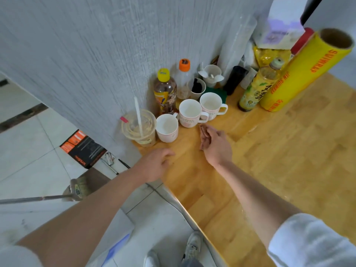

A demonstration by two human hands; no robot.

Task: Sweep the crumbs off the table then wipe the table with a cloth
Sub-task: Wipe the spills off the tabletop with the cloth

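Observation:
The wooden table (279,151) fills the right half of the view, its left edge running down toward my shoes. My right hand (213,141) stands on its edge on the tabletop, fingers straight and together, just in front of the white mugs. My left hand (156,164) is cupped at the table's left edge, palm down, fingers curled over the corner. Neither hand holds anything. A few tiny dark specks lie on the wood near my left hand. No cloth shows in either hand.
Three white mugs (189,112), a plastic cup with a straw (139,128), bottles (164,93) and paper cups crowd the corner by the grey wall. A yellow cling-wrap roll (300,74) lies at the back right. A broom (77,189) and an orange-black box (82,149) sit on the tiled floor.

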